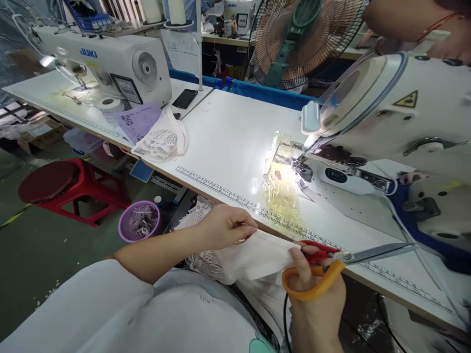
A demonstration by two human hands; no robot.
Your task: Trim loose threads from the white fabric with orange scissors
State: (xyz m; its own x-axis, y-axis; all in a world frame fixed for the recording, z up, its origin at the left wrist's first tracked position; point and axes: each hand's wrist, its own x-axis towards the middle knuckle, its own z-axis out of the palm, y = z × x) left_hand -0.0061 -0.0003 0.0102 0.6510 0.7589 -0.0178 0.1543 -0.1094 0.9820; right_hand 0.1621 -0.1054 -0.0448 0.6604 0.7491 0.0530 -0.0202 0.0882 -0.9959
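The cloth [257,257], a small white piece, sits just below the near edge of the table [228,142], between both hands. The left hand [224,228] pinches its upper left edge, thumb against fingertips. The right hand [316,299] has its fingers closed through the orange loops of the scissors [346,257], whose blades are nearly closed and lie along the table's edge. One fingertip touches the cloth's right corner. The cloth looks light, thin and limp, so it is probably best held taut by its edges. Lace [204,260] lies under it, below the table.

sewing machine [405,122] right | fan [294,41] behind | red stool [62,184] left | purple basket [140,221] on floor
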